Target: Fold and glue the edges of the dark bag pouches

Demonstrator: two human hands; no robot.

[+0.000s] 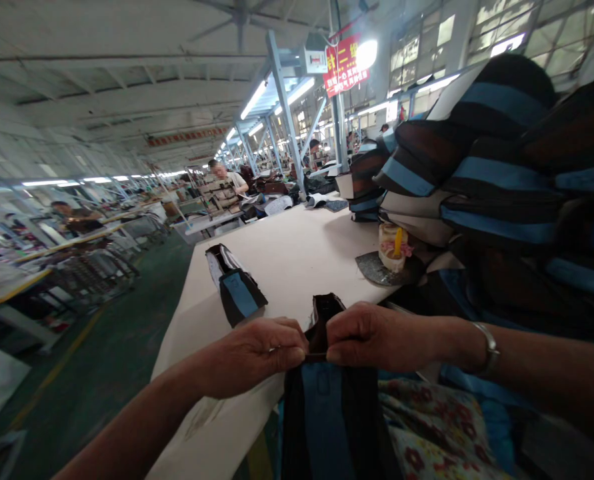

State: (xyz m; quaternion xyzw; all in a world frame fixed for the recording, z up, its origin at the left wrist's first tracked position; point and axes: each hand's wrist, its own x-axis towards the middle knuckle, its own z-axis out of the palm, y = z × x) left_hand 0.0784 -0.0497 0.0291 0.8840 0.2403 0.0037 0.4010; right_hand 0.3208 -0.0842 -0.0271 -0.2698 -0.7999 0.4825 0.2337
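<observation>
Hands: left hand point(257, 355) and right hand point(377, 337) are pinching the black-and-blue bag point(324, 417) together.
Table point(297, 267): second bag point(237, 287) is lying at 11 o'clock.

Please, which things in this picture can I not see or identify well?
Head view:
The black-and-blue piece: the left hand and right hand hide its top edge; the bottom picture edge cuts off its lower end.
The pale round object: too small to identify.
The red sign: writing too small and tilted to read.
</observation>
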